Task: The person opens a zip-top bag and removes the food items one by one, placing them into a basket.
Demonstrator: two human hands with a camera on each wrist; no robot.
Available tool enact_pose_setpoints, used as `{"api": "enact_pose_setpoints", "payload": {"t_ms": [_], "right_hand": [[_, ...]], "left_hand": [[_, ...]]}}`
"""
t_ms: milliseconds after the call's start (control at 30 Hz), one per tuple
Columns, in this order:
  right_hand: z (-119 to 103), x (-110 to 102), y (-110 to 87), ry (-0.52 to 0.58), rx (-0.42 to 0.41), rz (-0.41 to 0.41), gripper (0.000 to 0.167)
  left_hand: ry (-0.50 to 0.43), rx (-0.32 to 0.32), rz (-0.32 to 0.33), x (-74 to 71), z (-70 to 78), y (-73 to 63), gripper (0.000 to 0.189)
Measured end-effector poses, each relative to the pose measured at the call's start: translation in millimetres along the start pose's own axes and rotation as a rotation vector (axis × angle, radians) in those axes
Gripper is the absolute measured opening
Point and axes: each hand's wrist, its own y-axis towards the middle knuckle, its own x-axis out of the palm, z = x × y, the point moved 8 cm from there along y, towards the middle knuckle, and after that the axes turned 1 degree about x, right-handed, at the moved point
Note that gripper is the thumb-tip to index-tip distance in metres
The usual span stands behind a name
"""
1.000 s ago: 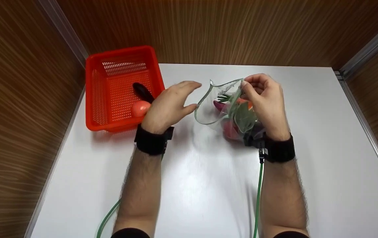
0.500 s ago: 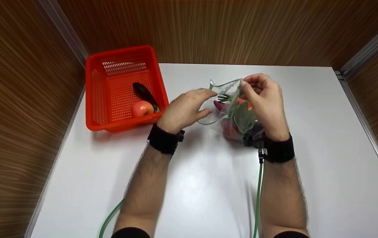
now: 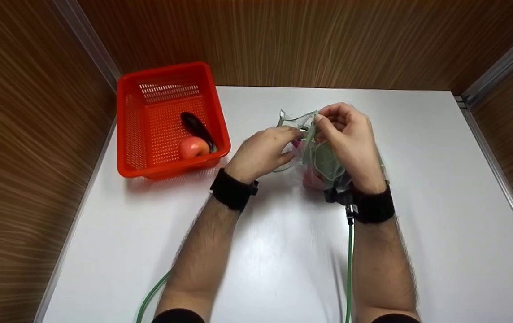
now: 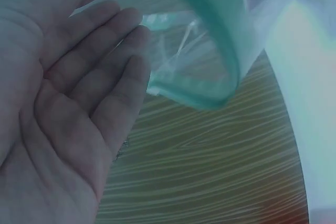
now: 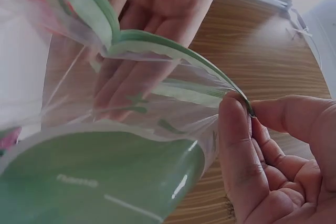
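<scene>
Pinching the rim of a clear bag (image 3: 327,162) between thumb and forefinger, the right hand (image 3: 350,146) is over the right part of the counter (image 3: 265,251) in the head view. From the left, the left hand (image 3: 261,152) reaches to the bag's mouth, fingers loosely extended. A pink item (image 3: 311,179) shows through the bag's near side. At far left, a red basket (image 3: 124,125) holds an apple (image 3: 193,147) and, just beside it, an eggplant (image 3: 193,124).

In the left wrist view, the left palm faces the camera, its fingers slightly bent and gripping nothing. The bag's green rim curves right beside them; I cannot tell whether they touch it.

In the right wrist view, the right thumb and forefinger press together on the green rim, and the left fingers show through the clear film.
</scene>
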Motion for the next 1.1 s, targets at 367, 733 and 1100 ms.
{"api": "enact_pose_setpoints", "payload": {"t_ms": [367,733,1100], "right_hand": [[-8,10,-7.7,-0.013,-0.025,-0.039,0.016],[-3,-3,-5.2,0.007,0.009,-0.036,0.014],[-2,-3,-5.0,-0.008,0.021,-0.049,0.016]], "left_hand": [[0.027,0.014,-0.027,23.1,1.7,9.6,0.038],[0.119,0.082,-0.072,50.5,15.7,16.1,0.040],[0.119,0.010,-0.148,71.5,9.5,20.4,0.042]]}}
